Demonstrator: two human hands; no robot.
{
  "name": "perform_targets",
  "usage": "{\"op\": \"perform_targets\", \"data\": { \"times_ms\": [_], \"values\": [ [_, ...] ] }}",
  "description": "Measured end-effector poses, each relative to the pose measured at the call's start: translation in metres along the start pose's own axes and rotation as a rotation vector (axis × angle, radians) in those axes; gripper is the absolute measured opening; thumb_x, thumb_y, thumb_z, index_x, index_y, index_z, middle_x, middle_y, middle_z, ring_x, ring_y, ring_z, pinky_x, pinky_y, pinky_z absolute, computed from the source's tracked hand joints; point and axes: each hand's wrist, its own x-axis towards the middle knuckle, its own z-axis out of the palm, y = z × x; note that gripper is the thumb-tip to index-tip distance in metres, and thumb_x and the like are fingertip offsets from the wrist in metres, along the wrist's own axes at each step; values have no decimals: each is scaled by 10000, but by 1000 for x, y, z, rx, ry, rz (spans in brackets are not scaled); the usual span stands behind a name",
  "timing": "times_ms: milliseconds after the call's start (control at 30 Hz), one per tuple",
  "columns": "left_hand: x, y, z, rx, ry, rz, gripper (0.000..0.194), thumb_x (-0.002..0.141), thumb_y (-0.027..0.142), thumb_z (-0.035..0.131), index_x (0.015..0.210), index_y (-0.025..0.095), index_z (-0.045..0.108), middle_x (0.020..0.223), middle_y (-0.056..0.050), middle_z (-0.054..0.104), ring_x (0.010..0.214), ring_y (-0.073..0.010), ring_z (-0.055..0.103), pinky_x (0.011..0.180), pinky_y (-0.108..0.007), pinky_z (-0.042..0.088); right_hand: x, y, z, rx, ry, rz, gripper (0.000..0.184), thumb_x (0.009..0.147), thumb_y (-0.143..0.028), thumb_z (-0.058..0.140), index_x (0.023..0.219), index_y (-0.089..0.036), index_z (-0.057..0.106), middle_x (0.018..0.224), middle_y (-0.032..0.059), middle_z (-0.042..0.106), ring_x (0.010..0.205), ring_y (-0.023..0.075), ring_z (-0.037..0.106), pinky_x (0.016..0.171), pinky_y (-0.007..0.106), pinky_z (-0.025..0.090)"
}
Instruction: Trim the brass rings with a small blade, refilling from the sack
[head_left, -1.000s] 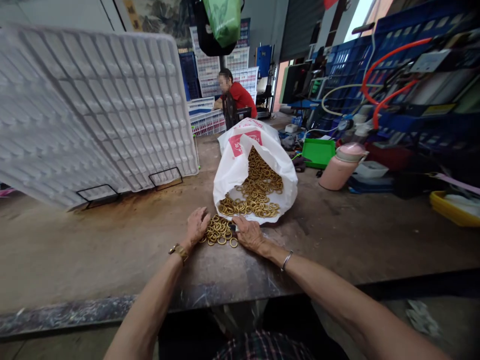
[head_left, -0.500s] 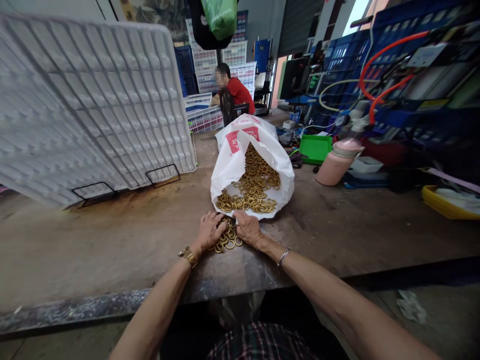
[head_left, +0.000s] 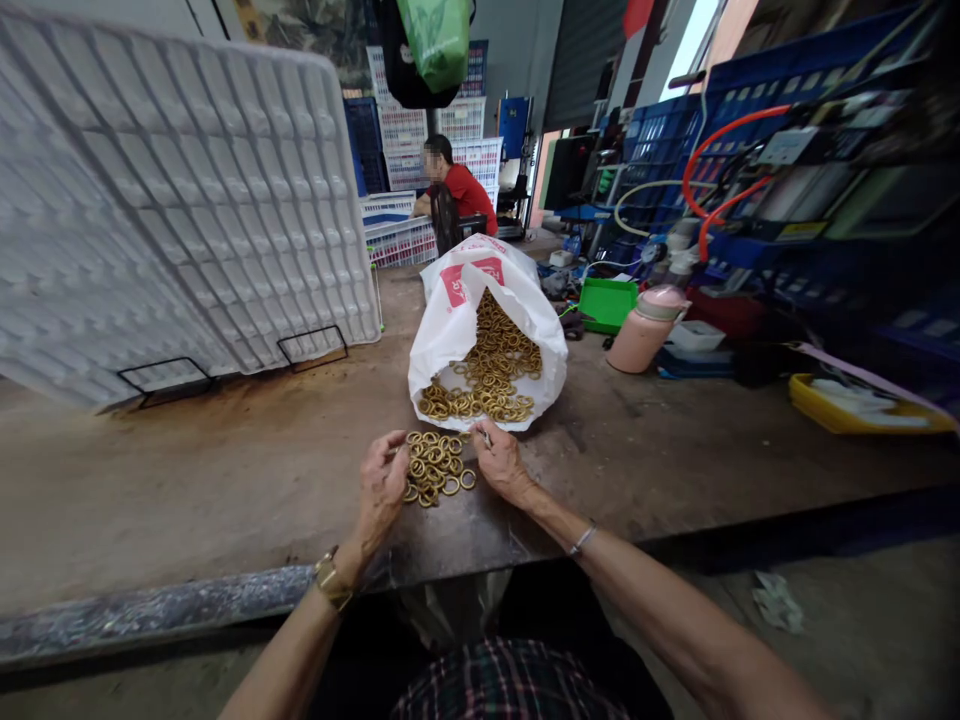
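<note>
A small pile of brass-coloured metal rings point(head_left: 435, 465) lies on the table between my hands. At the pile's left edge is my left hand point(head_left: 384, 478), its fingers curled in toward the thumb; what they hold, if anything, is too small to make out. My right hand point(head_left: 501, 465) is closed at the right of the pile, with a small dark metallic piece point(head_left: 486, 437) showing at its fingertips. Just beyond both hands lies a white plastic bag point(head_left: 442, 335) on its side, its mouth toward me and many more rings point(head_left: 499, 365) inside.
White ribbed trays point(head_left: 225, 200) lean upright on wire stands at the left. On the right are a pink bottle point(head_left: 641, 335), a green tray point(head_left: 606, 305), a yellow tray point(head_left: 847, 412) and a machine with orange hoses point(head_left: 697, 170). A person in red point(head_left: 469, 195) sits beyond.
My hands have moved apart, the left one drawing back to the left, uncovering the pile of rings. The dark piece at my right fingertips has lifted off the pile. The view has shifted slightly.
</note>
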Motion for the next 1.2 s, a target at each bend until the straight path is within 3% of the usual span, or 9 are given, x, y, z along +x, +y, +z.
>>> {"op": "perform_targets", "data": {
  "times_ms": [200, 433, 533, 733, 833, 1000, 1200],
  "values": [
    [-51, 37, 8, -353, -72, -245, 279, 763, 353, 561, 969, 167, 586, 824, -35, 617, 698, -138, 563, 576, -227, 453, -29, -40, -9, 392, -201, 108, 199, 803, -337, 442, 740, -176, 541, 600, -38, 466, 563, 100, 402, 540, 206, 335],
    [-71, 37, 4, -352, -51, -401, 225, 759, 378, 543, 751, 158, 591, 555, 28, 504, 492, -104, 461, 475, -211, 389, -55, -59, 5, 460, -317, 191, 211, 789, -352, 452, 714, -176, 539, 573, -45, 442, 553, 103, 402, 539, 211, 338],
    [-75, 30, -1, -240, -24, -324, 186, 784, 339, 514, 751, 173, 591, 564, 23, 515, 521, -117, 480, 517, -227, 397, -56, -62, 5, 441, -350, 186, 216, 792, -351, 446, 711, -175, 542, 570, -48, 438, 554, 100, 397, 538, 209, 333],
    [-79, 27, -7, 44, -10, 4, 118, 794, 238, 499, 816, 210, 611, 782, -40, 613, 744, -175, 553, 724, -300, 427, -55, -62, 8, 367, -418, 160, 261, 816, -384, 440, 682, -179, 532, 585, -49, 449, 557, 96, 395, 524, 207, 315],
    [-79, 31, -8, 70, -22, 50, 115, 792, 228, 495, 803, 213, 609, 777, -45, 599, 740, -178, 540, 720, -307, 425, -55, -59, 12, 355, -422, 140, 254, 812, -369, 444, 673, -177, 534, 576, -48, 455, 564, 96, 404, 533, 209, 318],
    [-78, 38, -10, -84, -85, -137, 139, 791, 293, 508, 739, 197, 594, 682, -9, 569, 645, -144, 513, 632, -260, 420, -54, -60, 13, 380, -414, 155, 262, 805, -382, 452, 645, -182, 509, 556, -53, 438, 552, 94, 398, 526, 204, 320],
    [-85, 42, -17, -538, -285, -530, 274, 785, 447, 524, 819, 175, 532, 634, 32, 530, 451, -71, 433, 439, -196, 367, -55, -63, 13, 431, -451, 150, 285, 816, -375, 428, 608, -183, 465, 549, -50, 429, 536, 91, 393, 523, 206, 320]
  ]
}}
